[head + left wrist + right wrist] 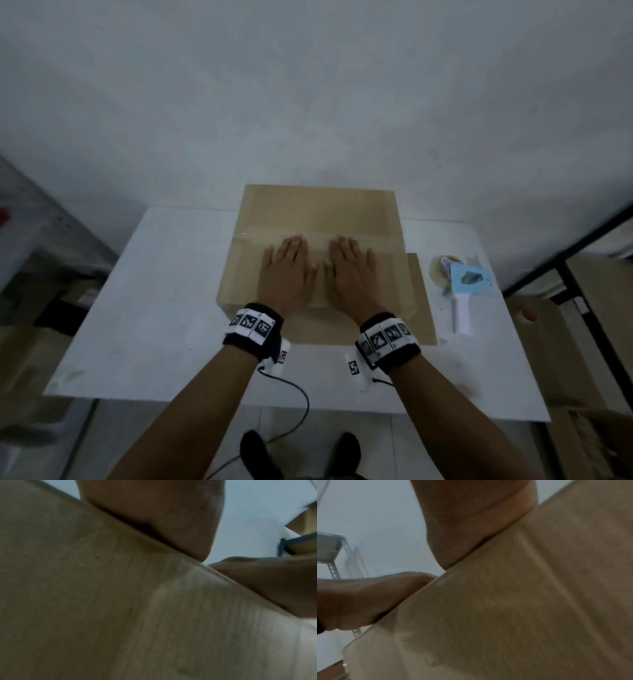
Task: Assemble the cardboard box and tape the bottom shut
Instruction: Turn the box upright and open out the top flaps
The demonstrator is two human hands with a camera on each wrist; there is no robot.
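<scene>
Left hand (286,270) and right hand (352,270) are pressing flat, fingers straight, on the cardboard box (318,209), smoothing its taped seam; tape dispenser (460,291) is lying near the bench's (154,308) right edge.

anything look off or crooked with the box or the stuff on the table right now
Nothing stands out. The cardboard box sits square on the white table, both hands pressed flat on its top along a glossy strip. The tape dispenser lies on its side to the right, apart from the box.
</scene>
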